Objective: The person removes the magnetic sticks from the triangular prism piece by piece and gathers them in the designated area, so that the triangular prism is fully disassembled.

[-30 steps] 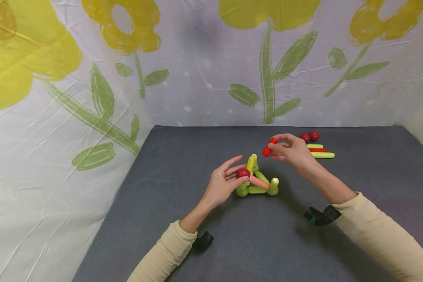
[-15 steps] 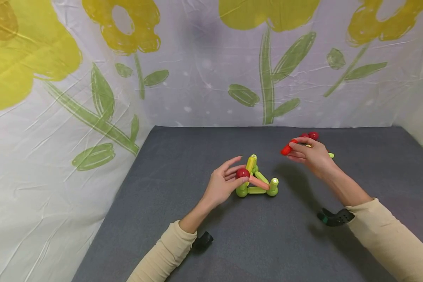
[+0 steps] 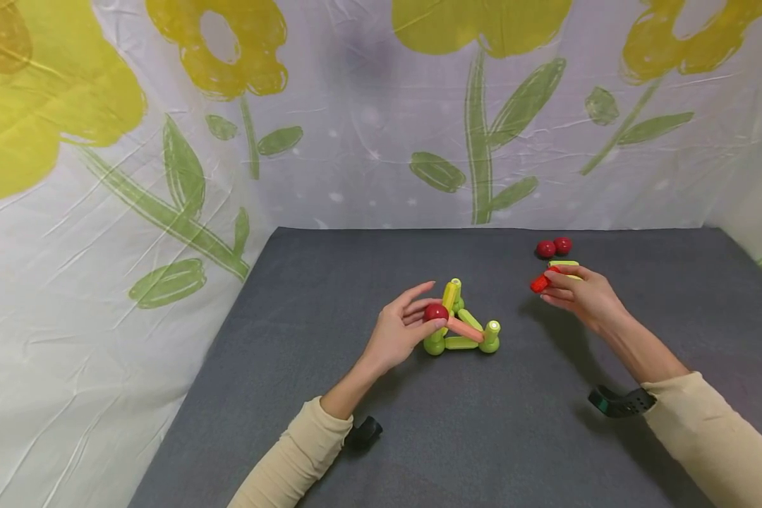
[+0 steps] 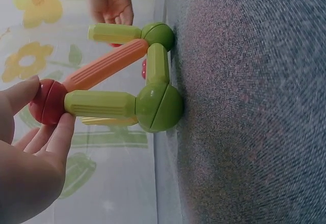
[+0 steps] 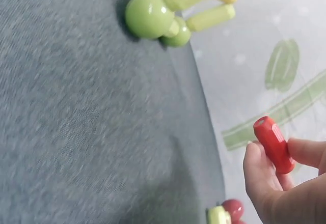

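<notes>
My left hand (image 3: 396,331) pinches a red ball (image 4: 47,102) between thumb and fingers. That ball sits on top of an upright green rod (image 4: 102,103) of a small frame of magnetic rods and balls. An orange rod (image 4: 109,63) slants from the red ball toward another corner of the frame. Green balls (image 4: 160,108) form the corners on the table, joined by green rods. In my right hand (image 3: 584,296), a short red rod (image 5: 274,143) is pinched between thumb and fingers, above the table and apart from the frame.
Two dark red balls (image 3: 554,247) lie near the table's back edge on the right. Close in front of them lies a light green rod (image 3: 564,263), partly hidden behind my right hand. The dark grey table (image 3: 330,282) meets a flower-patterned cloth (image 3: 368,183) at the back.
My right hand has moved right, away from the frame and toward the loose pieces, carrying the red rod. The left hand stays at the red ball.
</notes>
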A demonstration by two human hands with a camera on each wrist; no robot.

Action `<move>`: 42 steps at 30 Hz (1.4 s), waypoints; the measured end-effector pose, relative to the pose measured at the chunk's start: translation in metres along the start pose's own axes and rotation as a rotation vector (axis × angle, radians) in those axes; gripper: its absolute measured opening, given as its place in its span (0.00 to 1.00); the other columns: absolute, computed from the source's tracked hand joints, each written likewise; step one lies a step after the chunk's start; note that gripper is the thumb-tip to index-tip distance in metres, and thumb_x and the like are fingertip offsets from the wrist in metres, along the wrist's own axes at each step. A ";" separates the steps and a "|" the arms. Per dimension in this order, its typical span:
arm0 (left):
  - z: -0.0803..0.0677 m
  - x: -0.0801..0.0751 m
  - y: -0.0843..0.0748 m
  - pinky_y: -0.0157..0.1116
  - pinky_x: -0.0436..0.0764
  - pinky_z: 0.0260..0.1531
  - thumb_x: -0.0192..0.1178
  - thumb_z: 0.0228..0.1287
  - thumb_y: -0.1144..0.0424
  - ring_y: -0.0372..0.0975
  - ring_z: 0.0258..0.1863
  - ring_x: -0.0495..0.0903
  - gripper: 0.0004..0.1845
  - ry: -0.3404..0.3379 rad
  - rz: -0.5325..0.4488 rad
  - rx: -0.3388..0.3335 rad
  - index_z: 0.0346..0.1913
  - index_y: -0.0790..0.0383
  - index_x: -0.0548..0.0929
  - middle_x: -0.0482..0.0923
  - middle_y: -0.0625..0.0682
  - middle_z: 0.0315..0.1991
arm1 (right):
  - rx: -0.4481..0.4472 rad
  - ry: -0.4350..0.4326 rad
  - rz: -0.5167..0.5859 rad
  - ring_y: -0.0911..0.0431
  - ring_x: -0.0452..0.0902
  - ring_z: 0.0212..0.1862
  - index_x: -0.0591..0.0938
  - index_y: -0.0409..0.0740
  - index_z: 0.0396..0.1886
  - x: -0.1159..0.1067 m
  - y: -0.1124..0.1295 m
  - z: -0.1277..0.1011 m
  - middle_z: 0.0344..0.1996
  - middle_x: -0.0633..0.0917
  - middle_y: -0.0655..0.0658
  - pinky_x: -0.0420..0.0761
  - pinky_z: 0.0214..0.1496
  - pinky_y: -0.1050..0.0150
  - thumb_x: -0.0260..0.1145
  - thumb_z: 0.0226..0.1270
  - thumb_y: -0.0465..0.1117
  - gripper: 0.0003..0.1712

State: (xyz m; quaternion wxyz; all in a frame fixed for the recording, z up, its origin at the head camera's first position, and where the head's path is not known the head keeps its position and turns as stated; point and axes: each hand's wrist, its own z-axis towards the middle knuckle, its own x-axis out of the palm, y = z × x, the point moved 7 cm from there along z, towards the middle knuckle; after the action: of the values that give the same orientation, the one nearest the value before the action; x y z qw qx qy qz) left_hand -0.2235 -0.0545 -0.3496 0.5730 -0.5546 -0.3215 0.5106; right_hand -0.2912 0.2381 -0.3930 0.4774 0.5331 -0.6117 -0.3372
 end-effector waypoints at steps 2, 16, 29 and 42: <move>0.000 0.000 0.000 0.37 0.76 0.52 0.64 0.60 0.74 0.50 0.55 0.76 0.32 0.002 0.003 -0.003 0.67 0.69 0.66 0.76 0.63 0.55 | 0.008 -0.003 0.003 0.57 0.83 0.36 0.64 0.43 0.53 -0.006 -0.003 0.000 0.33 0.84 0.51 0.81 0.46 0.62 0.64 0.67 0.38 0.21; 0.001 0.001 0.002 0.38 0.76 0.52 0.63 0.61 0.74 0.52 0.56 0.76 0.32 0.017 -0.006 0.012 0.67 0.69 0.65 0.75 0.64 0.56 | 0.090 -0.067 -0.007 0.61 0.83 0.36 0.40 0.34 0.75 -0.044 -0.021 0.006 0.30 0.83 0.54 0.80 0.47 0.65 0.62 0.69 0.39 0.49; 0.009 0.000 0.025 0.36 0.76 0.52 0.66 0.59 0.70 0.47 0.55 0.77 0.33 0.000 -0.023 0.017 0.68 0.63 0.67 0.76 0.59 0.57 | 0.164 -0.194 0.134 0.60 0.82 0.32 0.49 0.41 0.74 -0.068 -0.029 0.017 0.25 0.83 0.53 0.81 0.47 0.63 0.68 0.61 0.35 0.49; 0.011 0.000 0.031 0.36 0.77 0.51 0.65 0.60 0.71 0.46 0.54 0.77 0.33 0.006 -0.023 0.037 0.68 0.62 0.67 0.76 0.59 0.57 | 0.166 -0.302 0.078 0.60 0.84 0.29 0.68 0.43 0.49 -0.078 -0.032 0.024 0.22 0.84 0.50 0.83 0.39 0.64 0.67 0.62 0.36 0.20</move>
State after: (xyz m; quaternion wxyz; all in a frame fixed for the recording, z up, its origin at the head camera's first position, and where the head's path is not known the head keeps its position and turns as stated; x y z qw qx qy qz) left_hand -0.2407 -0.0552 -0.3772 0.5899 -0.5417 -0.3167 0.5082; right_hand -0.3057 0.3057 -0.4474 0.3471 0.4899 -0.7224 -0.3432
